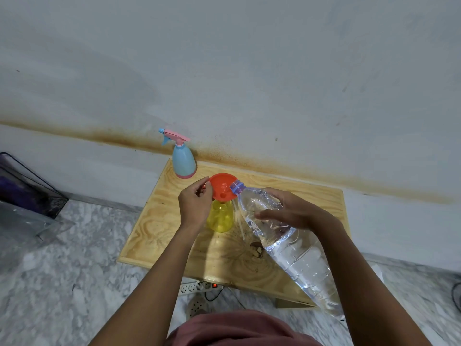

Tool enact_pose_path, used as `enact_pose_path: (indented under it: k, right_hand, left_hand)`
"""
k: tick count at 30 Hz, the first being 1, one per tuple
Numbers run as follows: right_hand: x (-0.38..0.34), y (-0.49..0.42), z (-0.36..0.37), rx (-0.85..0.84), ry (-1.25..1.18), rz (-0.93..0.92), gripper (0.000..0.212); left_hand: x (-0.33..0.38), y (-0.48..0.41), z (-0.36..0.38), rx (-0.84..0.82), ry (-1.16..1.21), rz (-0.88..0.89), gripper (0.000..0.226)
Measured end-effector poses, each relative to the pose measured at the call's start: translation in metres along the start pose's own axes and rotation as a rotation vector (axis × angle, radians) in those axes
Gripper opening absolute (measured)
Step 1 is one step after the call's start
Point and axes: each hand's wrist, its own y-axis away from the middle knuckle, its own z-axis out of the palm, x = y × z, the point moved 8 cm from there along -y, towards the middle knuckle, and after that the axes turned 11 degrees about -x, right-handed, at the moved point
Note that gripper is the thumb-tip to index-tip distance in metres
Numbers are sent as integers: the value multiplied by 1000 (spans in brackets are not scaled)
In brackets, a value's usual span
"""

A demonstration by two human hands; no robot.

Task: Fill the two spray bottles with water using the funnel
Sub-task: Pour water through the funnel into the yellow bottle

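An orange funnel (222, 186) sits in the neck of a yellow spray bottle (220, 218) with no spray head, standing on the wooden table (159, 226). My left hand (195, 205) pinches the funnel's left rim. My right hand (291, 210) grips a large clear water bottle (294, 250), tilted so that its open mouth rests over the funnel's right edge. A blue spray bottle (184, 163) with a pink trigger head stands at the table's back left corner, against the wall.
The table stands against a stained wall (249, 71) on a marble floor (62, 270). A white power strip (197, 287) and cable lie under the table's front edge. A dark transparent bin (22, 181) sits at far left.
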Motion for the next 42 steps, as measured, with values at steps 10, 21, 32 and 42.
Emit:
enact_pose_path:
  k: [10,21,32,42]
  right_hand:
    - [1,-1,-1,0,-6,-1,55]
    - [3,-2,-1,-8,-6,10,57]
    - [-4,1,1,-17,-12,11,59]
    - [-3,-3,1,7,-19,-43,64]
  left_hand:
    - [0,1,-2,6,-2,18,29]
    - [-2,1,-2,11,7,9,29]
    - [-3,2,-4,28,15,15,28]
    - [-3,3,-3,14,28,4,29]
